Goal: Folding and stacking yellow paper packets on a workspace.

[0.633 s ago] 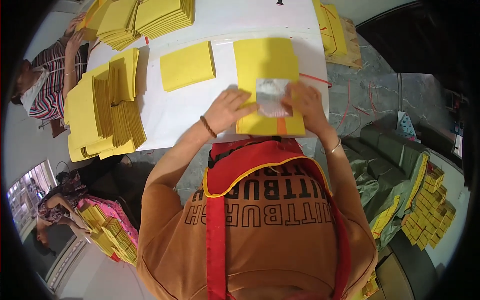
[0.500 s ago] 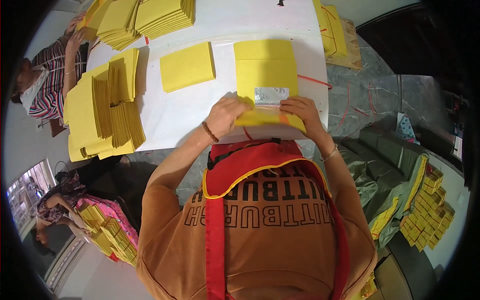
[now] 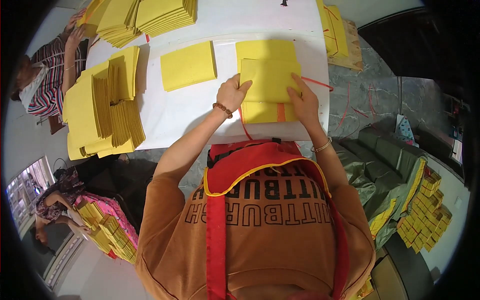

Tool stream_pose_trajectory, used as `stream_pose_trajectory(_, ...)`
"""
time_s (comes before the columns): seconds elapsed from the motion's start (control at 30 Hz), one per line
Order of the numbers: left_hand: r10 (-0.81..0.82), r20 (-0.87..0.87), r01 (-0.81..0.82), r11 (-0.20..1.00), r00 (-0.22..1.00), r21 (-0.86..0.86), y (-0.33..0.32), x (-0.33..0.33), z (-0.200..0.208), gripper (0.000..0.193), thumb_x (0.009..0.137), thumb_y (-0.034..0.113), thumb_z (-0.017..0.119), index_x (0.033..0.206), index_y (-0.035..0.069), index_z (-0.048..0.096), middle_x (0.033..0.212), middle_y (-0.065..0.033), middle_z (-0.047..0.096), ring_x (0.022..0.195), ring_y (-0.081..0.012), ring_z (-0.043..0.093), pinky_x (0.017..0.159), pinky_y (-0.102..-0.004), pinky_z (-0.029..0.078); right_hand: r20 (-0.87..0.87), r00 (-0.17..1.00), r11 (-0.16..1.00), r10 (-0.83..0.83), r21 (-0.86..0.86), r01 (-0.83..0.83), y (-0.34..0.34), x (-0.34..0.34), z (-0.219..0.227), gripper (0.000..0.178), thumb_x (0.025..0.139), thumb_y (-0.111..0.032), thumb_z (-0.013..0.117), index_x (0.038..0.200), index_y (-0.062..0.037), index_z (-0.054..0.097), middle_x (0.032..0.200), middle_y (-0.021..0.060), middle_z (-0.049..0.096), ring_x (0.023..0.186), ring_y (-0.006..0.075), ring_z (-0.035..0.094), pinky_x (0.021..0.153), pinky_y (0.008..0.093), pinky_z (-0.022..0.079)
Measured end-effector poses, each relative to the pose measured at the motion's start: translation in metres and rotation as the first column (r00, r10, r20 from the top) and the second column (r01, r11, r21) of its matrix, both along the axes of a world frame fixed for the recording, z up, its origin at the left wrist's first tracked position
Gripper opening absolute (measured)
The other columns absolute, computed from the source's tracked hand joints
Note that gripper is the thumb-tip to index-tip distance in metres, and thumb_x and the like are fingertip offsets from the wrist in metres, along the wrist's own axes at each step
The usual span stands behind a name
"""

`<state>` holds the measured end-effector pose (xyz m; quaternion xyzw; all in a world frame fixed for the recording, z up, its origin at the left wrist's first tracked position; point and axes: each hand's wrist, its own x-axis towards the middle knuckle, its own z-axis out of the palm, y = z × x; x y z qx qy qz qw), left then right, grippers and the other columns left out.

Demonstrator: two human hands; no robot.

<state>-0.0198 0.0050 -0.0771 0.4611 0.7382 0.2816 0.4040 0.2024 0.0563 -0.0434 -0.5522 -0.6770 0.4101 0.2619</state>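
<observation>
In front of me on the white table lies a pile of yellow paper sheets (image 3: 265, 49). On top of it is a folded yellow paper sheet (image 3: 270, 82), its plain side up. My left hand (image 3: 232, 95) grips its left edge, with the thumb on top. At the right edge my right hand (image 3: 304, 100) holds it, thumb and fingers apart around the side. An orange strip (image 3: 281, 112) shows on the yellow paper below the folded sheet, and a red strap (image 3: 246, 127) comes out toward me.
Left of the pile lies a small yellow stack (image 3: 188, 66). Larger stacks (image 3: 102, 107) stand at the table's left edge, more (image 3: 166, 16) at the back. A person (image 3: 52, 75) works at the far left, another (image 3: 57, 205) lower left. Tied yellow bundles (image 3: 425, 215) lie right.
The sheet, blurred and partly raised near me with a silvery label below it, now lies flat over the label. My hands have moved away from me to its sides.
</observation>
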Motion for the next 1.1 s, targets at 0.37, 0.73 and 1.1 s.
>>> stream_pose_trajectory(0.37, 0.141, -0.179, -0.067, 0.928, 0.974, 0.367, 0.003, 0.01, 0.054, 0.038, 0.079, 0.018, 0.065, 0.111, 0.004, 0.051, 0.087, -0.0124, 0.058, 0.079, -0.0292, 0.054, 0.069, -0.0394, 0.041, 0.119, 0.992, 0.999, -0.037, -0.033, 0.041, 0.004, -0.005, -0.008, 0.041, 0.082, -0.022, 0.062, 0.121, -0.0112, 0.057, 0.084, 0.0143, 0.064, 0.063, 0.0216, 0.057, 0.064, 0.0328, 0.046)
stream_pose_trajectory(0.73, -0.235, -0.662, 0.584, 0.721, 0.712, 0.372, 0.012, 0.039, 0.033, 0.047, 0.081, 0.027, 0.06, 0.124, 0.011, 0.051, 0.13, -0.0123, 0.045, 0.123, -0.0303, 0.038, 0.1, -0.0445, 0.03, 0.027, 0.999, 0.999, -0.043, 0.004, 0.043, 0.006, -0.007, -0.014, 0.039, 0.083, -0.017, 0.062, 0.12, -0.0059, 0.057, 0.098, 0.0147, 0.066, 0.081, 0.0148, 0.062, 0.069, 0.0261, 0.046)
stream_pose_trajectory(1.1, -0.28, -0.754, 0.626, 0.75, 0.595, 0.215, 0.013, 0.034, 0.017, 0.056, 0.083, 0.038, 0.056, 0.132, 0.015, 0.044, 0.139, -0.0107, 0.036, 0.132, -0.0286, 0.028, 0.106, -0.0453, 0.022, 0.633, 0.721, 0.805, 0.283, 0.252, -0.537, -0.031, 0.0, -0.01, 0.059, 0.086, -0.042, 0.051, 0.136, -0.0113, 0.038, 0.145, 0.0081, 0.03, 0.134, 0.0296, 0.025, 0.102, 0.064, 0.01)
